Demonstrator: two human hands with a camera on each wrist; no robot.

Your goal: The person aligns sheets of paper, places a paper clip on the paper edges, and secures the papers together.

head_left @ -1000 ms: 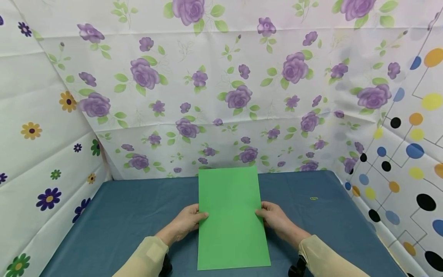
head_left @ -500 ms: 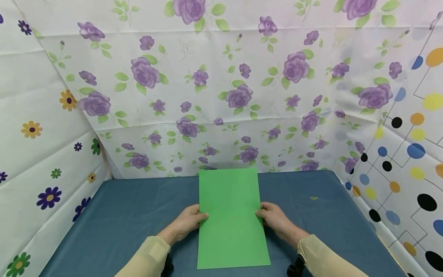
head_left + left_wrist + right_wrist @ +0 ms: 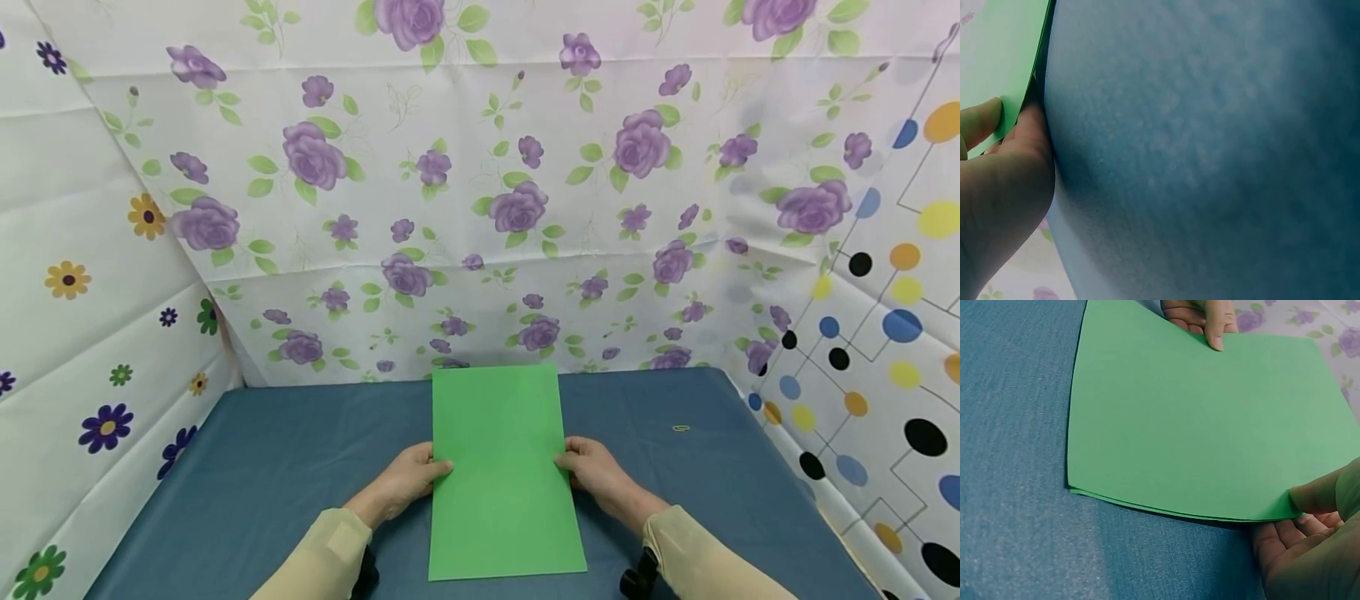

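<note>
A green sheet of paper (image 3: 498,475) is held up between both hands, its far end tilted upward over the table. In the right wrist view the green paper (image 3: 1197,419) shows a second layer along its edge. My left hand (image 3: 407,479) pinches the left edge, thumb on top and fingers underneath. On the opposite edge my right hand (image 3: 600,477) grips the same way, its thumb pressing the top face. The left wrist view shows the left hand (image 3: 1013,162) with its fingers behind the paper.
A yellow paper clip (image 3: 681,428) lies on the blue-covered table (image 3: 300,467) to the right of the paper. Behind stands a white cloth wall with purple flowers (image 3: 517,208). Patterned cloths also close off the left and right sides.
</note>
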